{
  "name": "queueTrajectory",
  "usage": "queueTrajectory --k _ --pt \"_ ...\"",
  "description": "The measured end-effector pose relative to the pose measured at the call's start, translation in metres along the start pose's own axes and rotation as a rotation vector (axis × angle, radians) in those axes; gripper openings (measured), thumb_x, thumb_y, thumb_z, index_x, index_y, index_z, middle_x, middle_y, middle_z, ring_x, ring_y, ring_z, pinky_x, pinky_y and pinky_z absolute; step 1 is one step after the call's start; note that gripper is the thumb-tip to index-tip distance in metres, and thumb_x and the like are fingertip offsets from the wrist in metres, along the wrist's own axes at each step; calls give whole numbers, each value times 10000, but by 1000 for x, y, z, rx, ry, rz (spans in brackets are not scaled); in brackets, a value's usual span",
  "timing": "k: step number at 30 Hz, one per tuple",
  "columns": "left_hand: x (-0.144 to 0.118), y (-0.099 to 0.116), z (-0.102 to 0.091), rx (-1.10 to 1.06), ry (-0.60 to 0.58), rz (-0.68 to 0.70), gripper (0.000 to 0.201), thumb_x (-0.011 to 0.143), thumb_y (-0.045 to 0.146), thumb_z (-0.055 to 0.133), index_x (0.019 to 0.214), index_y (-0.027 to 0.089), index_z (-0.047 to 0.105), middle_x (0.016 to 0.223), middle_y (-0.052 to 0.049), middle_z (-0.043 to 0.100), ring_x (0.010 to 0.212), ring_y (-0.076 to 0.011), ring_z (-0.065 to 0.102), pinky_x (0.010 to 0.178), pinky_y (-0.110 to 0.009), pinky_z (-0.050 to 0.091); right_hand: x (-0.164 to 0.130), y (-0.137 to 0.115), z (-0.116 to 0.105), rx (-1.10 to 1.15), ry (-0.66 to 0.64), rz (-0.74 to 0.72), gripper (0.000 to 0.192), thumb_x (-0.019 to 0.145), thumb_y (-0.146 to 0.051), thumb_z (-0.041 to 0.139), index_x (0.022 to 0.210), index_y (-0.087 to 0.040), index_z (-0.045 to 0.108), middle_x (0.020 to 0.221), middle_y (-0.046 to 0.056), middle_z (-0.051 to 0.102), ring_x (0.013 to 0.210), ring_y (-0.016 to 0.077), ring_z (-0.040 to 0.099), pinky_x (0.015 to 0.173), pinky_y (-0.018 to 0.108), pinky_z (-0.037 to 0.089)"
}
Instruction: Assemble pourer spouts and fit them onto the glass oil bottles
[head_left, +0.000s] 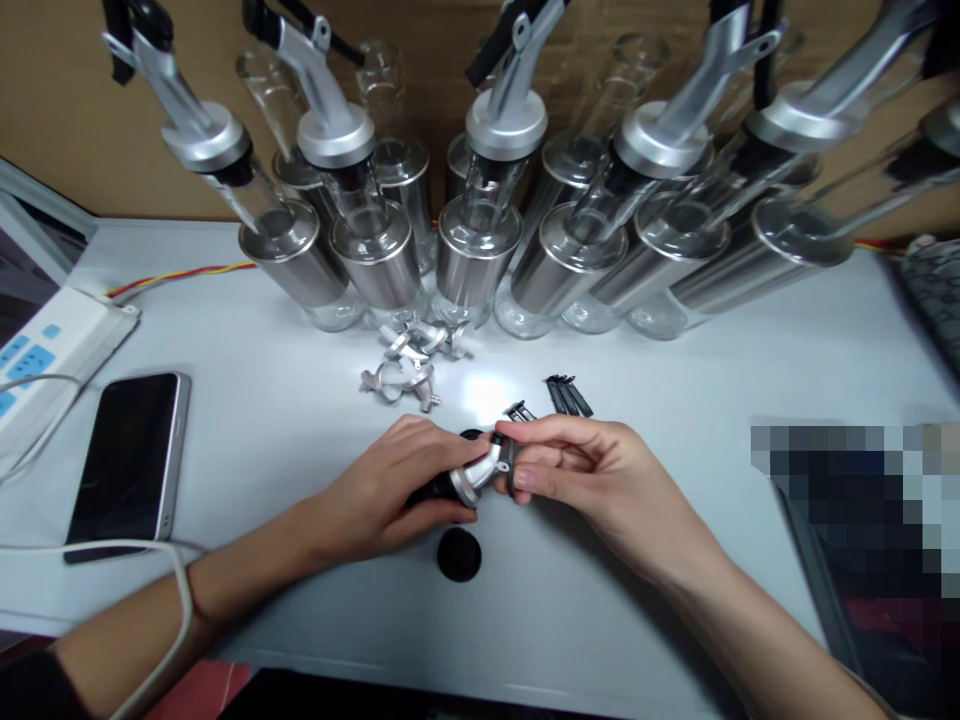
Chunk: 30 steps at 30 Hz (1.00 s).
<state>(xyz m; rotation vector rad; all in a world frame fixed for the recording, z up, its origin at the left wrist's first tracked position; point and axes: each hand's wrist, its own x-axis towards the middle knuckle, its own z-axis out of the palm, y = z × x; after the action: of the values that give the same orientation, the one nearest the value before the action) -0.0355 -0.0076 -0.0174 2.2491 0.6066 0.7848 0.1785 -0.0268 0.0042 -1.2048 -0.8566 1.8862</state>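
Observation:
My left hand (pixel 379 485) is closed around a silver pour spout (pixel 486 468) with a black base, which points up and to the right. My right hand (pixel 585 465) pinches a dark, narrow lever piece (pixel 511 472) against the spout's tip and side lug. Whether the lever is fastened to the spout, I cannot tell. Just below the hands lies a round black cap or stopper (pixel 459 555). Several loose silver spout bodies (pixel 409 378) are heaped beyond my left hand. Black lever pieces (pixel 570 395) lie beyond my right fingers.
Glass-and-steel bottles (pixel 478 255) stand along the back, several topped with silver spouts (pixel 506 125). A phone (pixel 124 465) and a white power strip (pixel 56 345) are at left. A white cable (pixel 184 590) crosses my left forearm. The right side is partly pixelated.

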Motion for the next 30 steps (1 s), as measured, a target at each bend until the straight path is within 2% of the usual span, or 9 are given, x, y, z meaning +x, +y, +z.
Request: queueTrajectory --k 7,14,20,25,30 --pt "0 1 0 30 -26 9 382 950 299 475 1307 176 411 971 -67 644 855 -150 577 786 -276 458 -3 -3 7 -88 73 -61 256 630 -256 816 865 -187 738 631 4 694 601 129 670 616 249 573" --pt "-1 1 1 49 -23 6 372 959 311 457 1303 179 406 994 -71 642 877 -149 580 785 -272 460 -4 -2 9 -119 64 -85 238 665 -212 778 890 -179 706 662 4 687 626 119 663 620 228 560" --pt "-1 -1 2 95 34 11 383 955 400 444 1281 199 426 1022 -61 655 917 -153 587 820 -289 425 -7 -5 10 -140 -46 -74 319 737 -159 700 1048 -216 661 723 -25 644 686 88 626 686 210 525" --pt "-3 -2 2 99 38 19 403 947 415 455 1299 219 428 1031 -56 666 928 -159 593 844 -303 408 -7 -4 10 -228 -131 -79 304 771 -198 673 1070 -227 625 855 3 654 800 120 619 732 240 501" --pt "-2 -1 2 91 5 -5 385 954 424 427 1286 229 443 1011 -49 673 887 -154 604 839 -295 400 -5 4 14 -434 -2 -204 231 753 -179 689 965 -234 616 861 -1 628 808 135 589 695 236 484"
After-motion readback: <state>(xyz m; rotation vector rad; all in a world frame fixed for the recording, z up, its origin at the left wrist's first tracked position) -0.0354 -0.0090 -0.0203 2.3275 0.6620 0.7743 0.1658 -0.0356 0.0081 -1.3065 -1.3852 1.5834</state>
